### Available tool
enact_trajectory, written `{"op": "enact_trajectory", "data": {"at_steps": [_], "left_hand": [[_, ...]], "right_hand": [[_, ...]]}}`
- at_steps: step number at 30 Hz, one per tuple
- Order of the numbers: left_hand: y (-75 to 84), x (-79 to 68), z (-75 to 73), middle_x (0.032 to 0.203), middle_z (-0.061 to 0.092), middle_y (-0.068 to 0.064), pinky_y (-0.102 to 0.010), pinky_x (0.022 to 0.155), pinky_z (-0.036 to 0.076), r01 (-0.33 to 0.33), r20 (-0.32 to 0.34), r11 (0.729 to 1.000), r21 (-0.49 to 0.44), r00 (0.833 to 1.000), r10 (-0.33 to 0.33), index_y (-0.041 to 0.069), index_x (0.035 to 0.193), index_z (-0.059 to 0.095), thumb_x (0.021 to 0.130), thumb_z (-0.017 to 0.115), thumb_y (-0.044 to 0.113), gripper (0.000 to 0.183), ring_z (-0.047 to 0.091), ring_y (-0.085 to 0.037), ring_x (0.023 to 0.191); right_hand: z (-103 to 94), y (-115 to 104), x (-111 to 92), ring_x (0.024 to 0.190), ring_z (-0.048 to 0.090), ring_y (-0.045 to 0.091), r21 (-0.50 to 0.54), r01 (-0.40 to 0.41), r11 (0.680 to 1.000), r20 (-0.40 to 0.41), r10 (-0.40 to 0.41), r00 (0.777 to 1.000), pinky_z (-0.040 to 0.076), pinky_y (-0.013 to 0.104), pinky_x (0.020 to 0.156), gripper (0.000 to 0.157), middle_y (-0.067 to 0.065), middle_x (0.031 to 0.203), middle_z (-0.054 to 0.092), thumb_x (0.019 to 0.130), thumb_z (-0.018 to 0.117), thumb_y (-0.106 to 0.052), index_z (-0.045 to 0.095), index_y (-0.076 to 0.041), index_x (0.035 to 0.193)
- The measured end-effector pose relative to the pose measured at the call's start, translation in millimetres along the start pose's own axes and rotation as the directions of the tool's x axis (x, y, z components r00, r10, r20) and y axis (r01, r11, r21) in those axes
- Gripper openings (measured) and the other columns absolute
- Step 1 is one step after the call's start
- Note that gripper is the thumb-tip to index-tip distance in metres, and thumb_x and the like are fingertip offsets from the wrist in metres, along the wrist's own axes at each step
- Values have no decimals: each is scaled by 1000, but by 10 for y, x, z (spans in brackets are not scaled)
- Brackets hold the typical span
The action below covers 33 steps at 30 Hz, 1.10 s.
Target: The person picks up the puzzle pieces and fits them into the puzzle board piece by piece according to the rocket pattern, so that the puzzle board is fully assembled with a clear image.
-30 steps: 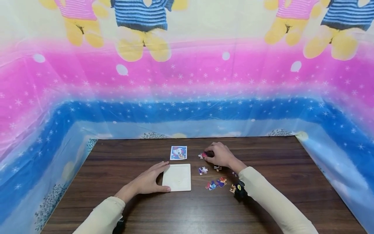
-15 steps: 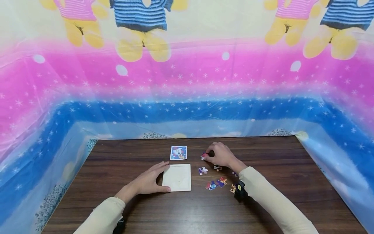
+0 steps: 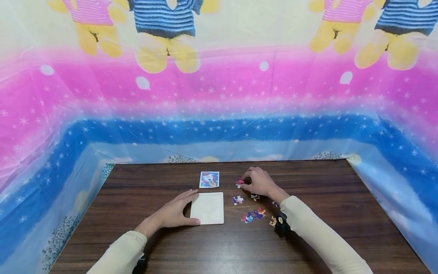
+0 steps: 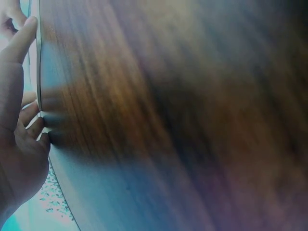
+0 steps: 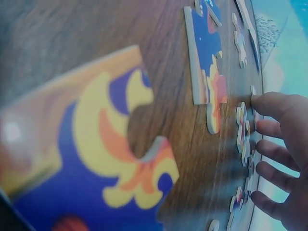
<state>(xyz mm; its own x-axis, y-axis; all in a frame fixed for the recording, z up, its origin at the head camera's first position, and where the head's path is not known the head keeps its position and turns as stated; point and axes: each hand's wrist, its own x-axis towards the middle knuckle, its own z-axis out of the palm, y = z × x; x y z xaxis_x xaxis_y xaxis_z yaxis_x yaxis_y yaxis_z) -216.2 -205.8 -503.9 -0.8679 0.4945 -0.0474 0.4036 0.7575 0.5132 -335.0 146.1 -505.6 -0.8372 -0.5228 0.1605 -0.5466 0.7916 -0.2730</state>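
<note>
In the head view, a cream square puzzle tray (image 3: 208, 208) lies flat on the table. My left hand (image 3: 174, 210) holds it by its left side, thumb at the near corner and fingers at the far one. To the right, my right hand (image 3: 260, 181) pinches a pink-and-white jigsaw piece (image 3: 239, 183) at the tabletop; the fingers cover part of it. Around that hand lie a purple-and-white piece (image 3: 237, 199), a dark piece (image 3: 254, 196) and a pair of touching colourful pieces (image 3: 253, 215). Close to the right wrist camera is an orange, yellow and blue piece (image 5: 115, 149).
A small printed picture card (image 3: 209, 179) lies behind the tray. A further piece (image 3: 272, 220) sits beside the black wrist camera (image 3: 281, 223). The brown wooden table (image 3: 205, 251) ends at a patterned cloth (image 3: 219, 129) along its back and sides.
The pink-and-white piece in my right hand has turned, its white part swinging from the left to the near side, and shifted slightly right. My left hand and the tray stay put.
</note>
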Motion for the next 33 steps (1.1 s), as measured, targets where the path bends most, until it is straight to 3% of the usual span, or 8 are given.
{"op": "enact_trajectory", "data": {"at_steps": [9, 15, 24, 33], "left_hand": [[15, -8, -4, 166, 31, -7, -58, 118, 32, 2, -8, 1000, 4, 1000, -2, 10, 158, 39, 85, 76, 62, 97, 24, -31, 155], [18, -17, -7, 166, 31, -7, -58, 118, 32, 2, -11, 1000, -12, 1000, -2, 9, 158, 39, 85, 77, 61, 97, 24, -31, 155], [14, -19, -8, 166, 32, -7, -58, 118, 32, -2, -23, 999, -37, 1000, 2, 9, 158, 40, 83, 79, 59, 98, 24, -31, 155], [21, -13, -12, 165, 33, -7, -58, 118, 31, 13, -15, 999, -42, 1000, -13, 9, 158, 40, 83, 79, 60, 98, 25, -32, 154]], "right_hand": [[-34, -7, 26, 101, 65, 21, 9, 96, 995, 0, -96, 995, 55, 43, 89, 26, 0, 104, 74, 92, 77, -35, 81, -15, 108], [-85, -101, 37, 104, 65, 19, 52, 90, 995, 12, -90, 996, 54, 42, 91, 30, -1, 110, 75, 94, 76, -37, 79, -16, 114], [-93, -411, 45, 98, 66, 14, 62, 201, 978, -22, -200, 980, 56, 37, 84, 29, -3, 106, 76, 94, 75, -38, 80, -17, 113], [-1, -753, 72, 94, 65, 12, 85, 269, 959, 0, -270, 963, 56, 32, 81, 29, -4, 105, 75, 94, 74, -37, 80, -17, 114]]}}
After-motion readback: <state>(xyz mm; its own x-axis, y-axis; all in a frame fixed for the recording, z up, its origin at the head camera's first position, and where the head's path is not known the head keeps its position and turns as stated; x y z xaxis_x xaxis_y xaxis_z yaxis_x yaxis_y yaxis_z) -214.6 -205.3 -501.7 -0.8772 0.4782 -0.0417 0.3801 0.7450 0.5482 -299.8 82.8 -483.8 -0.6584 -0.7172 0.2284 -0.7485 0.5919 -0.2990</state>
